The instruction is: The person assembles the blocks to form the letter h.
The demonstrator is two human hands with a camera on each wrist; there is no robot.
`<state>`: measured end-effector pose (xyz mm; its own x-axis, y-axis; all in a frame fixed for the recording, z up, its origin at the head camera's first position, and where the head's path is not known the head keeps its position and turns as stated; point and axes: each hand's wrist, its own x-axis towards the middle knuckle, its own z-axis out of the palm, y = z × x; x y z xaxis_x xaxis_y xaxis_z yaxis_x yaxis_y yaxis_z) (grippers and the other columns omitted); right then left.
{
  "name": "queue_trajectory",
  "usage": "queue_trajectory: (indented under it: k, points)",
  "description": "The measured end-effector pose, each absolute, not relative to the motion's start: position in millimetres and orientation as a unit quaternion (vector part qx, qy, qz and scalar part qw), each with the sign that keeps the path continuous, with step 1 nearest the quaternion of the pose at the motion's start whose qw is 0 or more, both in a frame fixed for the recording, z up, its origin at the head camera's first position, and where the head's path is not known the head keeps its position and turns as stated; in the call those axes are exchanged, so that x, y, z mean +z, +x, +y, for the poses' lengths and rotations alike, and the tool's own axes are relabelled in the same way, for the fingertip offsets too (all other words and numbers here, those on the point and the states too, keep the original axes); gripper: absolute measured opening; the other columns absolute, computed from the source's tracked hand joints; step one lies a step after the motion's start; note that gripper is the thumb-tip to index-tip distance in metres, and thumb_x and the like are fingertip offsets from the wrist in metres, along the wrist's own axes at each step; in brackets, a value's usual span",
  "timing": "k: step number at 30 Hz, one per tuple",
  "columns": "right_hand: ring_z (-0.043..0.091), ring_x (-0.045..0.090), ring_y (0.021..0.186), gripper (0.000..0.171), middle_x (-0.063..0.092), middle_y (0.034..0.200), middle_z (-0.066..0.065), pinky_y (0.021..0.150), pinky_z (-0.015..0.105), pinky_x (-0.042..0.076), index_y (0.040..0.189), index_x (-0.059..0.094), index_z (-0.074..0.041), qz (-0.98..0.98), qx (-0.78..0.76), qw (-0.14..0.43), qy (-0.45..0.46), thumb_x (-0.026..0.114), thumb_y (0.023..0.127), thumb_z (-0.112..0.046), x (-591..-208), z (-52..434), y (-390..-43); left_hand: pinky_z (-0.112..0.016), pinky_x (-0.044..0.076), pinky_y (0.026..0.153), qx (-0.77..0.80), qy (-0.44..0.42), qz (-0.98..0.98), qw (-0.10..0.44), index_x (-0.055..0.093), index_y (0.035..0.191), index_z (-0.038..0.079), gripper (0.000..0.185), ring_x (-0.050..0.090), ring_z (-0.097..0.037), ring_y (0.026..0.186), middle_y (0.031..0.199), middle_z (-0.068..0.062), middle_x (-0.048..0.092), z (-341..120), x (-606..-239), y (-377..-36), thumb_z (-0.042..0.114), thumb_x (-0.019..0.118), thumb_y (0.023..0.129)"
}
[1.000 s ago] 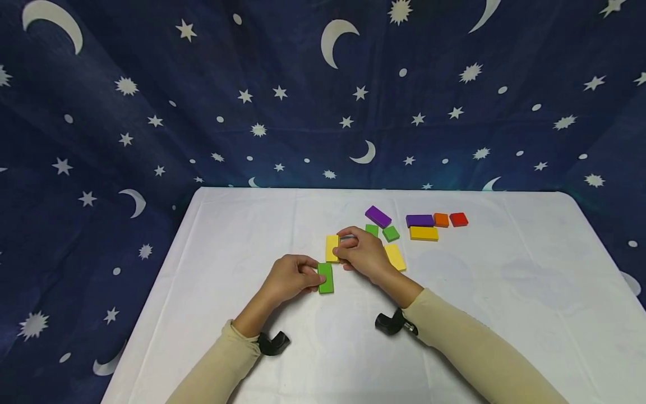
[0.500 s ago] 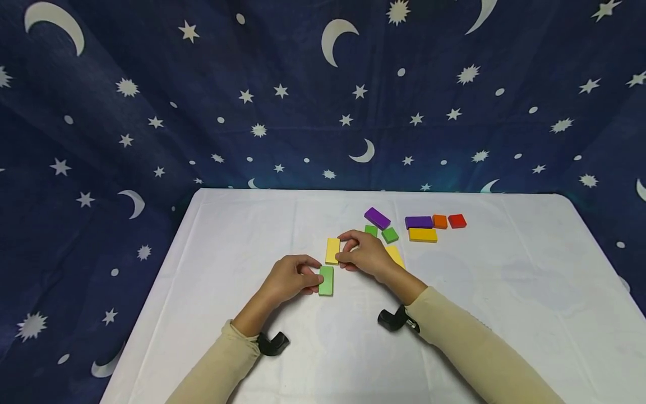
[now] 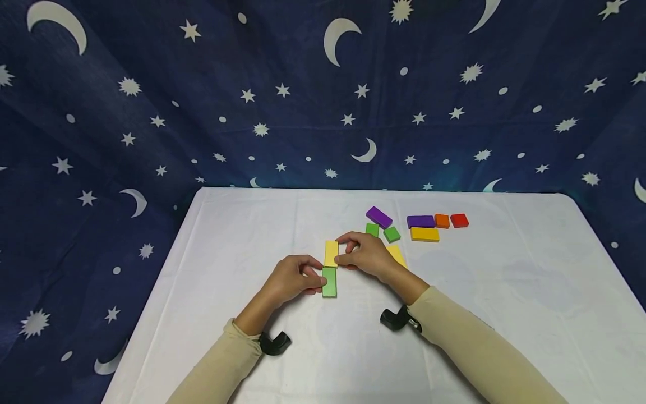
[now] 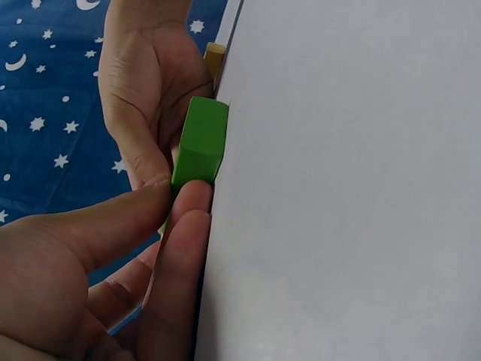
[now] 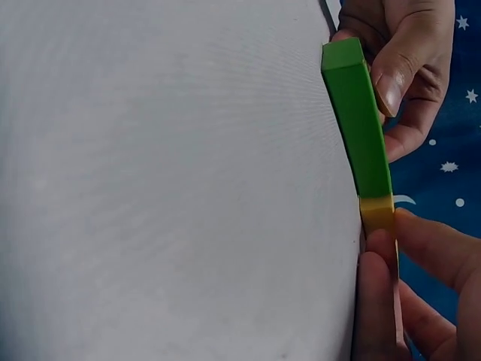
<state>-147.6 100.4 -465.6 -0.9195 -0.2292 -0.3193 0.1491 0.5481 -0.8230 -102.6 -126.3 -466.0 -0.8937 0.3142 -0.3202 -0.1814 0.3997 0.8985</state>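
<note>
Near the middle of the white table, a yellow block and a long green block lie end to end, the green one nearer the person. Their ends meet in the right wrist view, green block against yellow block. The left hand pinches the green block from its left side, thumb on top and fingers along the side. From the right, the right hand pinches the yellow block between thumb and fingers. In the left wrist view the green block hides most of the yellow one.
Behind the right hand lie another yellow block, partly covered, two small green blocks and a purple block. Farther right are a second purple block, a yellow-orange block, an orange block and a red block.
The left hand has shifted the green block slightly right, while the right hand has drawn the yellow block a little toward the person. The sideways offset between the two blocks has shrunk.
</note>
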Motion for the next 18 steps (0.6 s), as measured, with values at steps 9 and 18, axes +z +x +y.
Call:
queue_trajectory:
  k: [9, 18]
  points:
    - [0.021, 0.053, 0.080, 0.042, 0.061, 0.092, 0.000, 0.071, 0.033, 0.042, 0.118, 0.073, -0.023, 0.863, -0.466, 0.192, -0.042, 0.086, 0.079, -0.032, -466.0, 101.5, -146.0, -0.030, 0.062, 0.066, 0.560, 0.043, 0.794, 0.234, 0.072, 0.109, 0.003, 0.029, 0.076, -0.016, 0.071, 0.080, -0.005, 0.075, -126.7, -465.4, -103.2, 0.011, 0.084, 0.084]
    - [0.019, 0.053, 0.083, 0.045, 0.060, 0.093, 0.001, 0.074, 0.033, 0.042, 0.121, 0.073, -0.022, 0.865, -0.462, 0.187, -0.053, 0.086, 0.080, -0.033, -464.8, 101.4, -145.2, -0.029, 0.062, 0.066, 0.557, 0.042, 0.796, 0.232, 0.073, 0.108, 0.003, 0.027, 0.077, -0.017, 0.073, 0.080, -0.005, 0.074, -126.2, -464.9, -102.9, 0.009, 0.084, 0.084]
